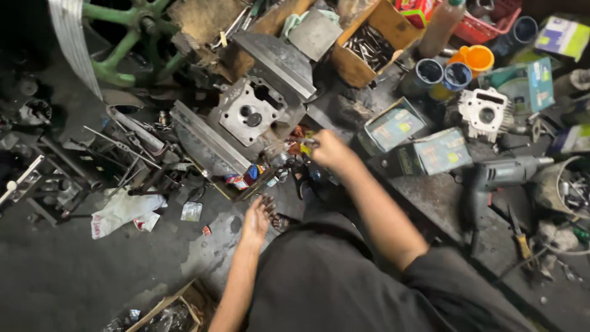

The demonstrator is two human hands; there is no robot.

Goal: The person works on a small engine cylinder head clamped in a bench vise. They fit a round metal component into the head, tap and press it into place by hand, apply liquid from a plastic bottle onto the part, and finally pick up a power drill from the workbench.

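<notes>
Right hand is closed around a small tool or part with a yellowish tip, too small to identify, held just beside the engine cylinder head. The cylinder head rests face-up between two grey metal plates, at the centre of the cluttered floor. Left hand hangs lower, fingers loosely curled and holding nothing visible, over a bare patch of stained concrete floor.

Containers: an open wooden box at upper centre holds a heap of small dark metal parts. Two blue-rimmed cans stand side by side, dark inside; contents cannot be told. An orange cup sits just behind them. A red basket at the top edge is partly cut off. Two teal cardboard cartons lie near the right hand, lids shut. A pale bucket at the right edge holds mixed hardware. A torn cardboard box at the bottom edge contains crumpled clear plastic.

A second cylinder block sits beyond the cartons, and a grey power drill lies to the right of the forearm.

Edges and room: loose rods and tools crowd the left side, a green wheel frame stands at upper left. Open floor remains only at lower left, below a white rag.
</notes>
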